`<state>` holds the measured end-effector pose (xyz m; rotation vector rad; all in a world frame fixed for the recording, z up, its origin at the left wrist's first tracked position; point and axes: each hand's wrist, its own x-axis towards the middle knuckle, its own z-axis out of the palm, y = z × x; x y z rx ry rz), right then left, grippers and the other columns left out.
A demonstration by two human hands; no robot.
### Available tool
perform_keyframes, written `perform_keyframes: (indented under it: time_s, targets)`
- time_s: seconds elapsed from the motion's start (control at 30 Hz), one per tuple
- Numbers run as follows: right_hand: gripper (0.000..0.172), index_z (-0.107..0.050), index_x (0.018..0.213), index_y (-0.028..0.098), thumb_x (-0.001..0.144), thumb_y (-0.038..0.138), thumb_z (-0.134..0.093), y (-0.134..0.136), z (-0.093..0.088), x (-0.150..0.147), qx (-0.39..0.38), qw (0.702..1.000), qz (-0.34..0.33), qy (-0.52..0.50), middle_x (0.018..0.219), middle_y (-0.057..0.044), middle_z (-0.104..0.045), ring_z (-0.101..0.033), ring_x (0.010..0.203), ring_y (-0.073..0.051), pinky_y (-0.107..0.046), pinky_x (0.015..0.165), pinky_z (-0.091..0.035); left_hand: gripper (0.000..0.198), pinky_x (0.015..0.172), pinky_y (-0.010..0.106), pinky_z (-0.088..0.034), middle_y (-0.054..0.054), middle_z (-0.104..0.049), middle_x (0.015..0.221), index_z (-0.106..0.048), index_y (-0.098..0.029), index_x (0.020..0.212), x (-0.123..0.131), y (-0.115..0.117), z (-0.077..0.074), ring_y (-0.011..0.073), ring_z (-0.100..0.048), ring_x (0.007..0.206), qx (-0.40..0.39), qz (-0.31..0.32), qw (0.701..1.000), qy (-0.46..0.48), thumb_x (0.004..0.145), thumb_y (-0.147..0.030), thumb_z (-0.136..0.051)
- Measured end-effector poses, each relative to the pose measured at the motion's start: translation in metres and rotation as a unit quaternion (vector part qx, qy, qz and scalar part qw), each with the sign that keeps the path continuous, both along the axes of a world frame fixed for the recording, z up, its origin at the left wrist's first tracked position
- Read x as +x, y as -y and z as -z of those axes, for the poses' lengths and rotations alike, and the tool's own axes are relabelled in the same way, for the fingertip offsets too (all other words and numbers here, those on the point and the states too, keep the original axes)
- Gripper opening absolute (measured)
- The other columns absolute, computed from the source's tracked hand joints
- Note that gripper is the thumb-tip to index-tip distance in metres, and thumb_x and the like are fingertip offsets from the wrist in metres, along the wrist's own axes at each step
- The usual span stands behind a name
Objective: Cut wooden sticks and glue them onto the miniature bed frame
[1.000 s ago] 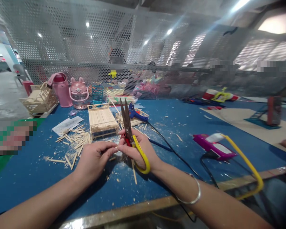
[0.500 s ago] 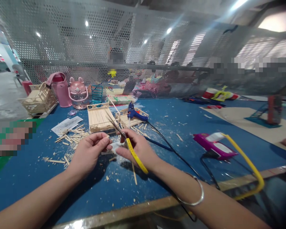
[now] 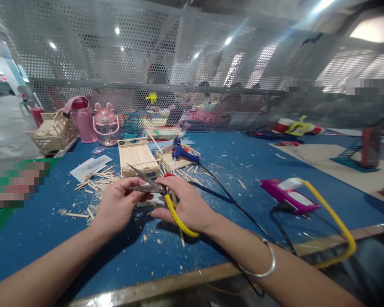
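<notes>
My right hand (image 3: 188,202) is wrapped round a pair of scissors (image 3: 152,187), with a yellow-covered handle loop below and a bit of red handle above. The scissor blades are apart and point left, across the fingertips of my left hand (image 3: 118,204). Thumb and fingers of my left hand are pinched together; whatever they hold is too small or too hidden to name. Just beyond the hands stands a small bed-like frame of wooden sticks (image 3: 137,157). Cut stick pieces (image 3: 94,183) and crumbs lie left of it.
A blue glue gun (image 3: 184,153) rests on a second stick frame, its cable running right. A purple device (image 3: 288,198) with a yellow bar sits at right. Pink bottles (image 3: 83,121) and another stick model (image 3: 53,136) stand at back left. Perforated mesh (image 3: 115,64) closes the back.
The scissors have swung down and left, and their blades have opened at my left fingertips. My left hand has hardly moved.
</notes>
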<state>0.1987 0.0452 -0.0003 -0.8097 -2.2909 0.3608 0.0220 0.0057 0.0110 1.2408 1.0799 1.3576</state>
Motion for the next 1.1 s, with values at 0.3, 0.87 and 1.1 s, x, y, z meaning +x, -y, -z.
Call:
perform_keyframes:
  time_s: [0.3, 0.87, 1.1]
  targets:
    - [0.065, -0.055, 0.111, 0.017, 0.060, 0.053, -0.073, 0.0008, 0.0006, -0.0007, -0.005, 1.000, -0.014, -0.006, 0.100, -0.010, -0.061, -0.054, 0.091, -0.023, -0.038, 0.080, -0.043, 0.007, 0.062, 0.016, -0.048, -0.003, -0.065, 0.065, -0.066, -0.017, 0.067, 0.0003, 0.0017, 0.0056, 0.0078, -0.060, 0.063, 0.021, 0.007, 1.000, -0.010, 0.073, -0.020, -0.064]
    - [0.066, -0.052, 0.111, 0.017, 0.062, 0.056, -0.070, -0.0003, 0.0036, -0.0019, -0.056, 0.997, -0.049, -0.030, 0.102, -0.010, -0.059, -0.055, 0.093, -0.023, -0.038, 0.082, -0.044, 0.015, 0.064, 0.017, -0.049, -0.001, -0.069, 0.070, -0.067, -0.016, 0.073, 0.0031, 0.0028, 0.0093, 0.0087, -0.062, 0.065, -0.032, 0.032, 0.995, 0.088, 0.069, -0.029, -0.072]
    - [0.034, -0.052, 0.103, 0.019, 0.076, 0.037, -0.062, 0.0024, -0.0029, -0.0039, -0.076, 0.997, -0.003, -0.004, 0.091, -0.004, -0.062, -0.055, 0.077, -0.016, -0.030, 0.070, -0.044, 0.018, 0.056, 0.018, -0.048, 0.001, -0.068, 0.071, -0.067, -0.016, 0.077, 0.0061, -0.0004, 0.0065, 0.0104, -0.062, 0.063, -0.069, -0.004, 0.993, 0.099, 0.066, -0.028, -0.073]
